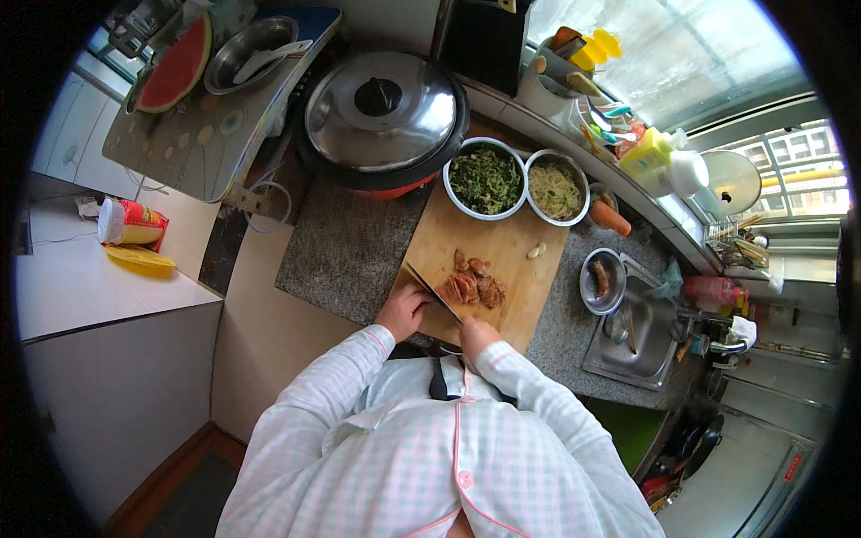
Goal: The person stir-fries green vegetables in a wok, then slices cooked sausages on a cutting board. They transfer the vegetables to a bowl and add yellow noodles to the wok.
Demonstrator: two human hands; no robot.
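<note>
My right hand (479, 335) grips a kitchen knife (434, 292) at its near end, and the blade runs up and left across the wooden cutting board (514, 302). Close against the blade's left side is my left hand (402, 311), its fingers bent; whatever may be under them is hidden. Right of the blade lies a pile of reddish-brown sliced meat (471, 286), probably sausage. Two peeled garlic cloves (537, 251) rest farther right on the board. At its far end stand a metal bowl of chopped greens (485, 176) and a smaller bowl of pale shreds (555, 187).
A lidded electric pan (383, 114) stands beyond the board. To the right are a carrot (611, 216), a metal bowl (604, 281) holding a sausage, and a steel sink (615, 363). A watermelon wedge (176, 70) sits on the side table (195, 144) at upper left.
</note>
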